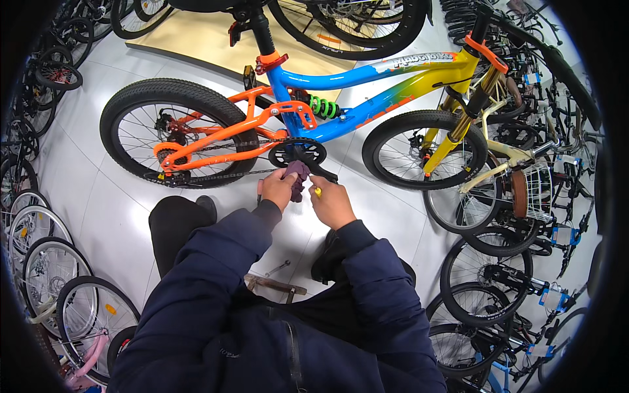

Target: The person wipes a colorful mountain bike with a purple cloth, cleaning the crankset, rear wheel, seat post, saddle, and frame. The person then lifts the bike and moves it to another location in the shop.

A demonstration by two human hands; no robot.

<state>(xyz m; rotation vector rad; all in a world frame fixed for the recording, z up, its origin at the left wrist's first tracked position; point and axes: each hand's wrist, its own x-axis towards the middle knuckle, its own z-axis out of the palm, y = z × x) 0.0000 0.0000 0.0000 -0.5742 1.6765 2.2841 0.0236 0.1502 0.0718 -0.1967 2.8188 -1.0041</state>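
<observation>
In front of me a small bicycle [367,73] with a blue, yellow and orange frame stands sideways. Its rear wheel is at left, its front wheel at right. My left hand [278,187] is closed on a crumpled dark purple cloth [297,181], just below the chainring [280,156]. A small reddish end pokes out beside that hand. Close by on the right, my right hand [333,205] is closed round a thing with a yellow handle [318,192]; its kind is mostly hidden by the fingers. The black crank arm [319,169] lies just beyond both hands.
A wrench [278,267] lies on the pale tiled floor near a low wooden stool [275,284] between my legs. Rows of bicycles line both sides, including a cream one with a white basket [538,191] at right. Beyond the bicycle is a low wooden platform [196,46].
</observation>
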